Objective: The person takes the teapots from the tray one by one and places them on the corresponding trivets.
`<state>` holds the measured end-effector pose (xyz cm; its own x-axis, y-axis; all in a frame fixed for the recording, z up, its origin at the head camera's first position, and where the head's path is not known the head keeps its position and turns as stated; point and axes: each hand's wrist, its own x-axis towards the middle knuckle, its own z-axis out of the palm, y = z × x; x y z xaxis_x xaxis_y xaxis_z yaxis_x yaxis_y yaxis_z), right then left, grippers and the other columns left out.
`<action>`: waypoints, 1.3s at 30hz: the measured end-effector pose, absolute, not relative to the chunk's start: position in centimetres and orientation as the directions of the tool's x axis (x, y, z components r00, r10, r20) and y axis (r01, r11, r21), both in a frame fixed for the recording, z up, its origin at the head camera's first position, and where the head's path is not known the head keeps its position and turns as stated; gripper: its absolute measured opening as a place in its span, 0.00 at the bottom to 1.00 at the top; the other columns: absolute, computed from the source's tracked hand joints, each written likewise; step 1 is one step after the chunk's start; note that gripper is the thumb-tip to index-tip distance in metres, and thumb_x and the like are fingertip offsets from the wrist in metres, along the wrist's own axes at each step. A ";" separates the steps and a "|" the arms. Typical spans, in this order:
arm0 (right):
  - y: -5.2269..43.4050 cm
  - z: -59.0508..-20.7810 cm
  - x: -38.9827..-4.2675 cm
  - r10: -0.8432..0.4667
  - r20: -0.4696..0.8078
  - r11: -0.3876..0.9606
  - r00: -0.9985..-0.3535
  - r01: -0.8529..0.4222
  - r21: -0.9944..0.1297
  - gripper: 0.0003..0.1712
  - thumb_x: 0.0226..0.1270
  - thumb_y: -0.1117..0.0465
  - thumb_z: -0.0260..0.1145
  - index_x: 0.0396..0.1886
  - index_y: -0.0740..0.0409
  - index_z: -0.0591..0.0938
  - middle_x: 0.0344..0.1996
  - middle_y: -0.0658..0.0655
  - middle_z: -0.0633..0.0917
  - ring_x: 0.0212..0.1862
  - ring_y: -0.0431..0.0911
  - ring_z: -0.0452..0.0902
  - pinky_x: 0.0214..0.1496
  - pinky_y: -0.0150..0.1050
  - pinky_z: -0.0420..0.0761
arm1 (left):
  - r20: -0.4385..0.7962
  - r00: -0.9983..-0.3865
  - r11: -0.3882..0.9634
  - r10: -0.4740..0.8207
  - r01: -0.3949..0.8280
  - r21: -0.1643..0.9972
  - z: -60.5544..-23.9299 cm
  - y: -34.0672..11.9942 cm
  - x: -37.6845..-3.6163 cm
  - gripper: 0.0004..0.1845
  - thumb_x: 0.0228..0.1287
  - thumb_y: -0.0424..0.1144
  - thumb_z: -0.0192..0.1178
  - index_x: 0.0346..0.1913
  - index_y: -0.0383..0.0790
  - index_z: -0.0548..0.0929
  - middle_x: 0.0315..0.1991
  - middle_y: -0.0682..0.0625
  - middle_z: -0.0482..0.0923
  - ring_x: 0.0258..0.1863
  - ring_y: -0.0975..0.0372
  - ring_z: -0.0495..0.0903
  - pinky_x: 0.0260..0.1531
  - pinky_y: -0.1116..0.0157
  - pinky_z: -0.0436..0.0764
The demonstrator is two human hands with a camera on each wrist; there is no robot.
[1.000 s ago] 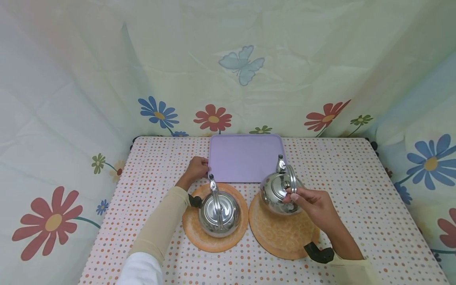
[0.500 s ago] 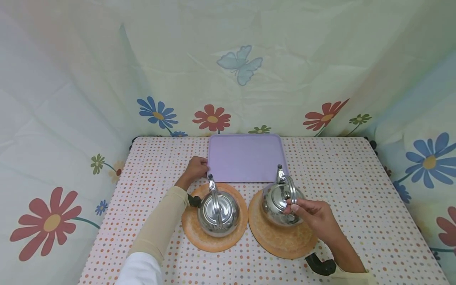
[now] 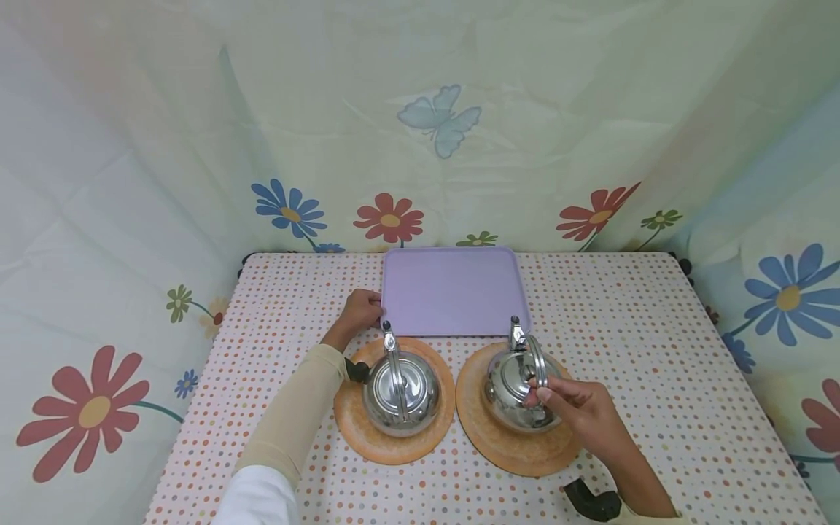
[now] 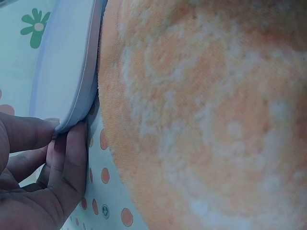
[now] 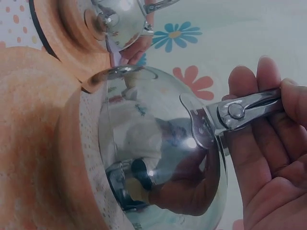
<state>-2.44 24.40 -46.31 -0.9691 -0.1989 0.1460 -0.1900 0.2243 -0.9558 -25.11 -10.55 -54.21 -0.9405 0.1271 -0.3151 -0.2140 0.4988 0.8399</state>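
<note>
My right hand (image 3: 584, 414) pinches the folding handle of a shiny steel kettle (image 3: 508, 405), its spout pointing away from me. That kettle is over the right round orange mat (image 3: 518, 461); whether its base touches the mat I cannot tell. In the right wrist view the fingers and thumb of the right hand (image 5: 268, 167) close on the metal handle (image 5: 249, 109). At the lilac tray (image 3: 453, 292), my left hand (image 3: 361, 310) grips the near left corner. The left wrist view shows the thumb above the tray rim (image 4: 86, 72) and fingers beneath.
A second steel kettle (image 3: 394, 408) stands on the left orange mat (image 3: 354, 430), close to my left forearm. Both mats lie side by side in front of the tray on a dotted tablecloth (image 3: 630, 313). A flowered curtain (image 3: 525, 146) rises behind the table.
The right hand has brought its kettle toward me, from the far edge of the right mat to nearer its middle. The left hand has kept its hold on the tray.
</note>
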 end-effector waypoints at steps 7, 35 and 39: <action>24.6 -46.7 -2.1 -0.186 0.115 0.224 -0.976 -0.156 -0.962 0.11 0.71 0.74 0.56 0.41 0.80 0.82 0.32 0.58 0.87 0.51 0.34 0.79 0.48 0.27 0.80 | -0.317 -0.940 0.511 0.128 -0.212 0.833 -54.2 -10.6 -25.1 0.21 0.62 0.26 0.58 0.59 0.25 0.76 0.36 0.41 0.78 0.31 0.57 0.83 0.29 0.65 0.84; 25.1 -47.7 -0.2 -0.218 0.117 0.161 -0.969 -0.154 -0.975 0.11 0.71 0.76 0.54 0.45 0.79 0.80 0.37 0.63 0.87 0.50 0.38 0.81 0.51 0.28 0.78 | -0.306 -0.944 0.519 0.121 -0.203 0.831 -54.0 -10.9 -25.3 0.19 0.63 0.26 0.58 0.57 0.27 0.78 0.35 0.42 0.78 0.31 0.57 0.83 0.31 0.65 0.84; 25.5 -48.0 -0.3 -0.251 0.135 0.118 -0.958 -0.168 -0.979 0.11 0.70 0.77 0.53 0.46 0.77 0.80 0.41 0.61 0.87 0.51 0.39 0.81 0.51 0.29 0.79 | -0.327 -0.936 0.508 0.127 -0.222 0.832 -54.1 -11.1 -25.4 0.21 0.63 0.27 0.59 0.59 0.27 0.76 0.37 0.42 0.78 0.32 0.56 0.83 0.32 0.65 0.84</action>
<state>-0.28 25.48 -48.05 -0.9584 -0.2514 0.1348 -0.1685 0.1175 -0.9787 -25.35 -11.07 -54.10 -0.9365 0.1267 -0.3271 -0.2219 0.5082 0.8322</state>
